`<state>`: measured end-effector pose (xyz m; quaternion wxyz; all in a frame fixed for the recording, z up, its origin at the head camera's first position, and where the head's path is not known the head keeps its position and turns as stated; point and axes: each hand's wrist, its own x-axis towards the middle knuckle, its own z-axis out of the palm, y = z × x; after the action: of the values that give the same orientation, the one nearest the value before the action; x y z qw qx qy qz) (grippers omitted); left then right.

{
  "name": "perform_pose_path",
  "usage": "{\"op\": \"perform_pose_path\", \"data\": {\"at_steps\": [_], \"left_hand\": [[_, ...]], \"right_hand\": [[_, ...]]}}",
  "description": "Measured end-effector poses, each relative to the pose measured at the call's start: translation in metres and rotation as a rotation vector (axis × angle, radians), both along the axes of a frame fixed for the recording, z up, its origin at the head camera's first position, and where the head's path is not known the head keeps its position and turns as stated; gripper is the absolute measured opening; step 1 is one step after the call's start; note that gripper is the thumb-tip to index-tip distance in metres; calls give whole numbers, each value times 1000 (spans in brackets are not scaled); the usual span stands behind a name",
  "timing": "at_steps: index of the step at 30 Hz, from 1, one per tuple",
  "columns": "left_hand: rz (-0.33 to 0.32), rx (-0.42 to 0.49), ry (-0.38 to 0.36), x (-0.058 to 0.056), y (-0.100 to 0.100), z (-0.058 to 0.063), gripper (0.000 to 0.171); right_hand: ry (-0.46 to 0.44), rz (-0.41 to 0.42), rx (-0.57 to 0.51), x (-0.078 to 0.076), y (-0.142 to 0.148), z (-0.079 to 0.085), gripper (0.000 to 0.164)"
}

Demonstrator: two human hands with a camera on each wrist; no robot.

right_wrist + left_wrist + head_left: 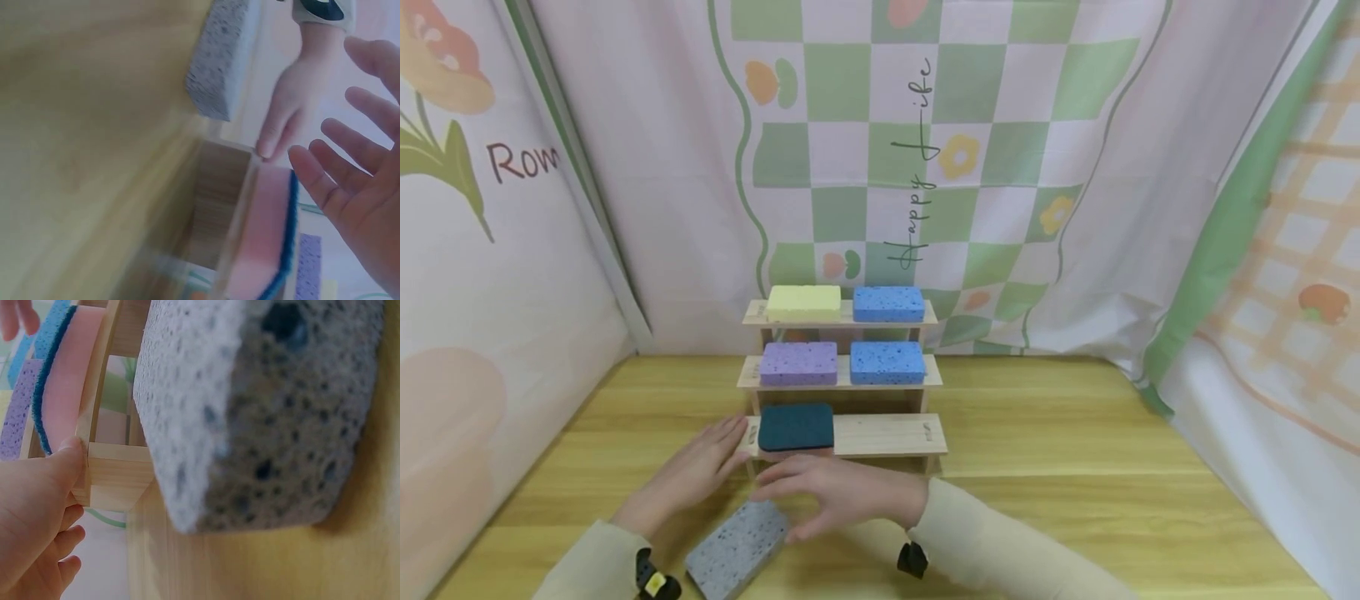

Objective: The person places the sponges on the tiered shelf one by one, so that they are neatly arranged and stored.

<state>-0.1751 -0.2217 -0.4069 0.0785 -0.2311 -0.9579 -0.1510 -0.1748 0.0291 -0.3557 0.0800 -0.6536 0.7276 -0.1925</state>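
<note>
A small wooden three-step rack (880,435) stands on the table. My left hand (696,462) grips the left end of its lowest step; in the left wrist view the thumb (65,459) lies at the step's edge, with the other fingers curled below it. On that step, beside this hand, sits a pink sponge (72,375) with a dark teal scouring top (796,427). My right hand (842,496) hovers in front of the rack with fingers spread and nothing in them. Just under and left of it, a speckled grey sponge (737,550) lies slantwise on the table.
The middle step carries a purple sponge (798,363) and a blue sponge (887,362). On the top step are a yellow sponge (804,302) and another blue sponge (888,303). Printed curtains (662,167) enclose the wooden table (1075,467) at the back and sides.
</note>
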Motion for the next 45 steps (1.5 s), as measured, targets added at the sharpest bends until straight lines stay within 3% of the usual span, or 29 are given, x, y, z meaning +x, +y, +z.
{"op": "perform_pose_path", "data": {"at_steps": [8, 12, 27, 45], "left_hand": [[-7, 5, 12, 1, 0, 0, 54], [-12, 0, 19, 0, 0, -1, 54], [-16, -11, 14, -3, -1, -4, 55], [-8, -3, -4, -5, -2, -3, 54]], "right_hand": [[-159, 70, 58, -1, -10, -15, 57], [-184, 71, 78, -3, -15, -25, 59], [-198, 51, 201, -7, -26, -42, 60], [-130, 17, 242, -7, -28, -37, 46]]}}
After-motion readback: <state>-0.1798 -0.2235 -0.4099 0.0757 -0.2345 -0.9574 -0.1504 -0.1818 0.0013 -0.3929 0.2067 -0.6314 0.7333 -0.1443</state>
